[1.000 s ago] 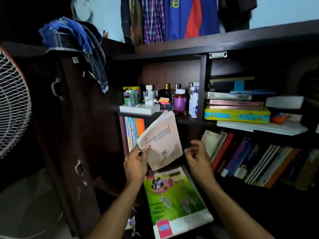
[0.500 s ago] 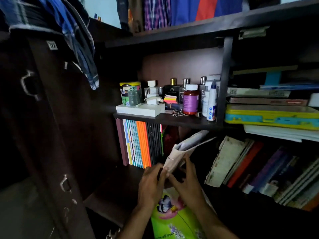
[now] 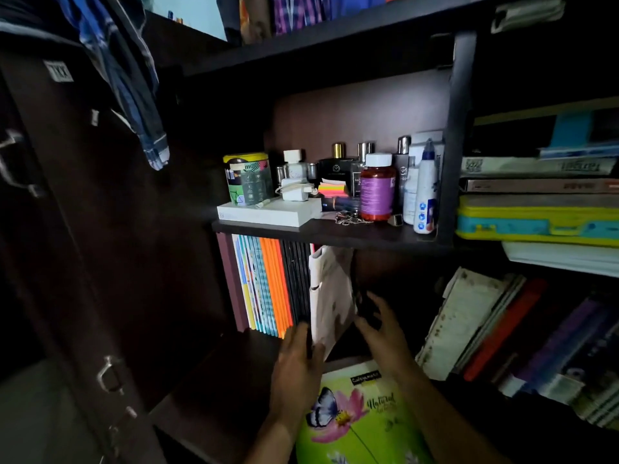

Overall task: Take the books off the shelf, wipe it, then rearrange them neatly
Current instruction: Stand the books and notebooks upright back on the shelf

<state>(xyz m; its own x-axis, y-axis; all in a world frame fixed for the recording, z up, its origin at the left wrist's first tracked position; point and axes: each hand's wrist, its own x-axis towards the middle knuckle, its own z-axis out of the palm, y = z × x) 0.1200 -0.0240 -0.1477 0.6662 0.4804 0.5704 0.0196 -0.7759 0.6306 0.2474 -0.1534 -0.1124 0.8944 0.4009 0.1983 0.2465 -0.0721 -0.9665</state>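
We found the pale booklet [image 3: 330,296] standing nearly upright on the lower shelf [image 3: 234,366], its left face against the row [image 3: 268,286] of upright books, its top just under the upper shelf [image 3: 351,233]. The left hand [image 3: 296,366] lay at the booklet's lower front edge, fingers fairly straight, touching it and the dark spines beside it; we judged it loose, steadying, not gripping. The right hand [image 3: 382,329] reached into the gap on the booklet's right, fingers spread and slightly bent; whether they touched the cover we could not tell, as that area was dark and blurred. A green book [image 3: 358,416] lay below the forearms, awaiting its turn.

We judged the step to be seating the booklet in the row during rearranging. To do it well, we would press its spine flush with its neighbours, keep its soft cover from buckling, and check it stands unsupported before letting go. The leaning books [image 3: 502,326] at right remained untidy.
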